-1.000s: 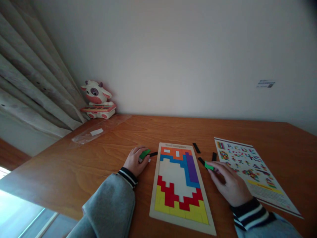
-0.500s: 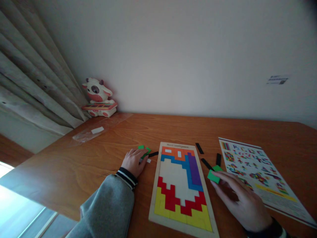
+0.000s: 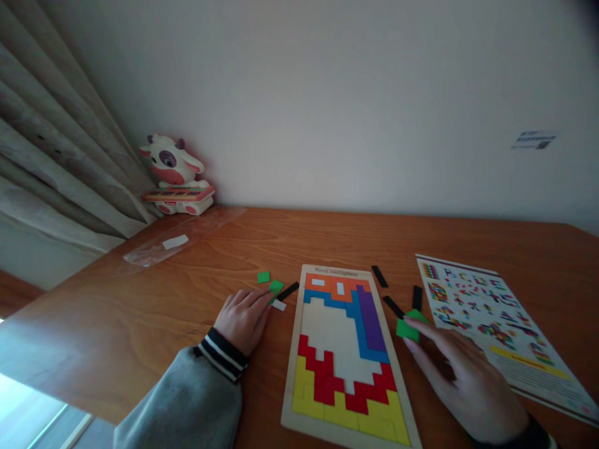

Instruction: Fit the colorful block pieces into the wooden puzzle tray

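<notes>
The fingers of my left hand (image 3: 242, 321) are stretched out on the table, their tips touching a green puzzle piece (image 3: 276, 286). Beside those fingertips lie a white piece (image 3: 279, 305) and a black strip (image 3: 289, 290); a separate green square (image 3: 264, 277) is just beyond. Thumb and forefinger of my right hand (image 3: 468, 371) pinch a green wooden block (image 3: 407, 329), right of the board. Another green part shows behind the forefinger, partly hidden. Between my hands lies a wooden puzzle board (image 3: 291, 393) filled in part with orange, blue, purple, red and yellow blocks; its pale middle is bare.
Black strips (image 3: 379, 276) lie right of the board, near a printed pattern sheet (image 3: 528, 355). A clear plastic bag (image 3: 145, 254) lies at the back left, before a cow-shaped toy keyboard (image 3: 180, 193). Curtain and wall border the table (image 3: 187, 299).
My left hand has drawn back toward me and left a little, uncovering more of the green pieces. The right hand still grips its green block near the same spot. The view has shifted slightly.
</notes>
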### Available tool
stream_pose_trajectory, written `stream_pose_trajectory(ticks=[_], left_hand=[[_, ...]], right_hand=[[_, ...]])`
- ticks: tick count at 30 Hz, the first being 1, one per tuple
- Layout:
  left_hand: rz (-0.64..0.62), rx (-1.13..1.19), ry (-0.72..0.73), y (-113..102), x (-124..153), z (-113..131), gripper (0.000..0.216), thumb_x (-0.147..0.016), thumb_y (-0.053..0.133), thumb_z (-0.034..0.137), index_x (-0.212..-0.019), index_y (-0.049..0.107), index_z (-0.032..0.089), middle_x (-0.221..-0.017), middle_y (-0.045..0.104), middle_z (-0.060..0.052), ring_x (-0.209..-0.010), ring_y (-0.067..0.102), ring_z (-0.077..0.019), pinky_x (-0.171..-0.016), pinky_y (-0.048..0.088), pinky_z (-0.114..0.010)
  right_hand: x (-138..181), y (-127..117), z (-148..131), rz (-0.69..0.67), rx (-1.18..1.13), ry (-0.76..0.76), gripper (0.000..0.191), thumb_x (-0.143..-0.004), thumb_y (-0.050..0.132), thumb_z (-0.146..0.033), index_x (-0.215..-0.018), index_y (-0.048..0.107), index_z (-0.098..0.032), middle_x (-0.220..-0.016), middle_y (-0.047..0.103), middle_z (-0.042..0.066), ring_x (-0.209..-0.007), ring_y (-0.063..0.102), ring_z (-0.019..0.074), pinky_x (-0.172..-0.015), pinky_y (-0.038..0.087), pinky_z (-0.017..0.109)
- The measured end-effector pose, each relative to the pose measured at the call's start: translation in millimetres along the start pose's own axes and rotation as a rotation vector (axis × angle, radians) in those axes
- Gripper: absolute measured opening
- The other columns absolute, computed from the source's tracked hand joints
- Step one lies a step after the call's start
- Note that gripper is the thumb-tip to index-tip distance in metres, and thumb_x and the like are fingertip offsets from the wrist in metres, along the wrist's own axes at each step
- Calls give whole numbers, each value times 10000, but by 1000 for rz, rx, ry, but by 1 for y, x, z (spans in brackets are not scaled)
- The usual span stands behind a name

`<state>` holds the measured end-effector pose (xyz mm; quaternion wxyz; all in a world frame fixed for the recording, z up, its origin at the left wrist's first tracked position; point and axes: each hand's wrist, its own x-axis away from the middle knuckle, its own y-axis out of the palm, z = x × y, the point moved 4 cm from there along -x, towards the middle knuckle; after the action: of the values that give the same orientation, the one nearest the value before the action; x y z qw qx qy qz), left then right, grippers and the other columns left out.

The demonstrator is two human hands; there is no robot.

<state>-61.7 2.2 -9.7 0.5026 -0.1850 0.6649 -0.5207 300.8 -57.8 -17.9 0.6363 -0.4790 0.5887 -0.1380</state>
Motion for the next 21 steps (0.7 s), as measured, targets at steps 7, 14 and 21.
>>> stream_pose_trajectory(ticks=[7,14,21], left_hand=[[-36,-43,-5,-1,5,3,270,-959,435,235,-1087,673,221,-1094,715,-56,-923,648,-217,-784,530,-369],[-31,-49,11,-1,4,5,256,-964,458,282,-1063,682,210,-1069,713,-67,-902,645,-231,-764,535,-390],[-20,-14,17,-3,9,6,243,-967,465,297,-1028,695,247,-1129,696,-45,-963,630,-219,-807,526,-373]], right_hand=[[-4,11,4,-58,4,67,358,-954,448,-449,-1205,577,-229,-1082,722,84,-954,688,256,-846,541,425],[-8,13,4,-41,24,55,351,-952,432,-451,-1174,586,-227,-1093,709,102,-955,676,280,-857,506,465],[-5,13,12,-50,71,37,416,-959,381,-516,-1164,590,-221,-1063,724,98,-914,688,284,-800,525,454]])
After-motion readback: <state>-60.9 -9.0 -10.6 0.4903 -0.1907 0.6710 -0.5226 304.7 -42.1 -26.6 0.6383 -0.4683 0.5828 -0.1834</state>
